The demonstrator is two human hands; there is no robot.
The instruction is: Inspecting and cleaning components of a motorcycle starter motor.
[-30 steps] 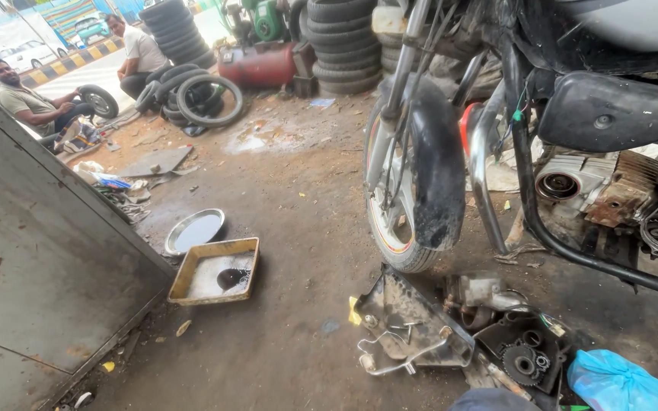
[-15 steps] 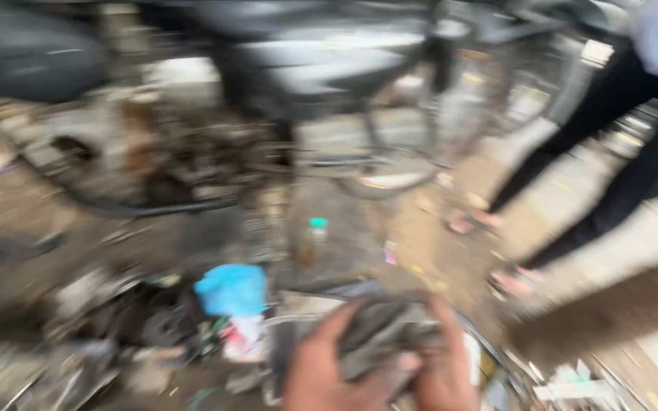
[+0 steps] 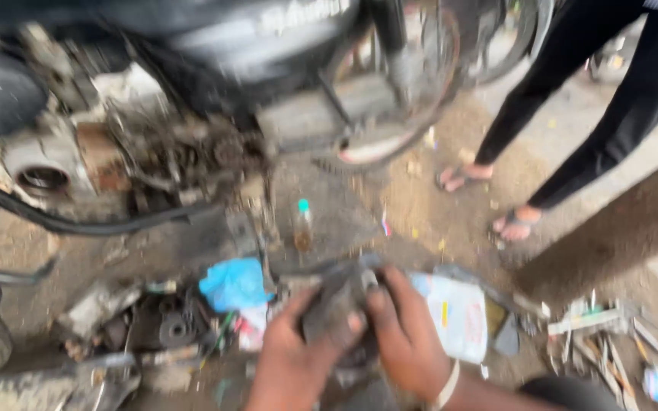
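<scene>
Low in the middle of the frame I hold a dark, greasy metal part in both hands. The picture is blurred, so I cannot tell just what kind of part it is. My left hand grips it from below and from the left, thumb pressed against its front. My right hand closes on its right side, fingers curled over the top edge. A pale band sits on my right wrist.

Just to the right of the part, touching my right hand, a white plastic bag with printing lies flat on the ground. Just to the left lies a crumpled blue bag, and further left a heap of dark gears and engine pieces sits on the dirt. Above the part, near the centre of the frame, a small bottle with a green cap stands upright, holding brownish liquid.

Across the upper half of the frame stands a motorcycle with its engine partly opened; a round opening shows at the left, and a spoked wheel at upper centre. In the upper right another person's legs in black trousers stand on the ground, feet in sandals. At the lower right edge a scatter of small tools and scraps lies on the ground.
</scene>
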